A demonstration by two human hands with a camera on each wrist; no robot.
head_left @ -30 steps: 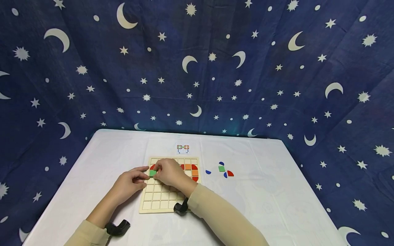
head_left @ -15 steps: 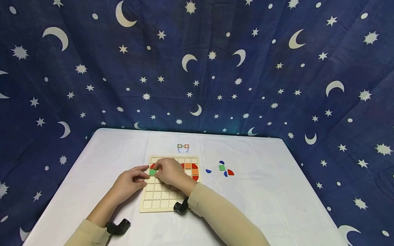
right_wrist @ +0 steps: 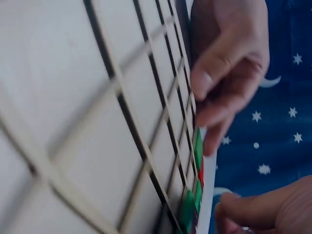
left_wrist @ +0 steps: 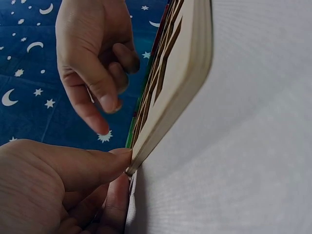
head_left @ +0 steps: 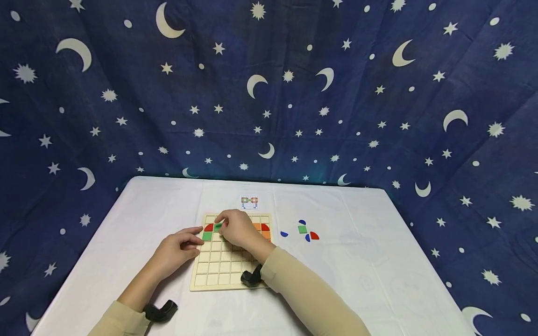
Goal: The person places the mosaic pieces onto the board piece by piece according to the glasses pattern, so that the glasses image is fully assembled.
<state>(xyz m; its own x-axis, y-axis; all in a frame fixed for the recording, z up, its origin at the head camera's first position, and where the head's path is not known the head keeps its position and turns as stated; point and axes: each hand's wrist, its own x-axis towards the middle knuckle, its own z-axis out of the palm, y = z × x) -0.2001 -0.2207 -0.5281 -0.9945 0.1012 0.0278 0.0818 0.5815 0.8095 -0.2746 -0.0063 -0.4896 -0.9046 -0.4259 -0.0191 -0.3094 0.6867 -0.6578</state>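
Note:
A pale wooden grid board lies on the table with coloured pieces in its upper rows. My left hand stays at the board's left edge, thumb and fingertips touching the rim, as the left wrist view also shows. Beside its fingertips sits a green square, with a red quarter-circle above it. My right hand hovers over the upper rows, fingers loosely bent and holding nothing that I can see. Just under its fingertips another green piece partly shows. The hand hides the board's middle cells.
Right of the board lie loose pieces: a green square, a red quarter-circle and several blue half-circles. A small printed pattern card lies behind the board. A dark starry cloth hangs beyond the white table.
My right hand has moved right and slightly back from the green square, and its fingers now show the red piece and another green piece. My left hand has kept its place.

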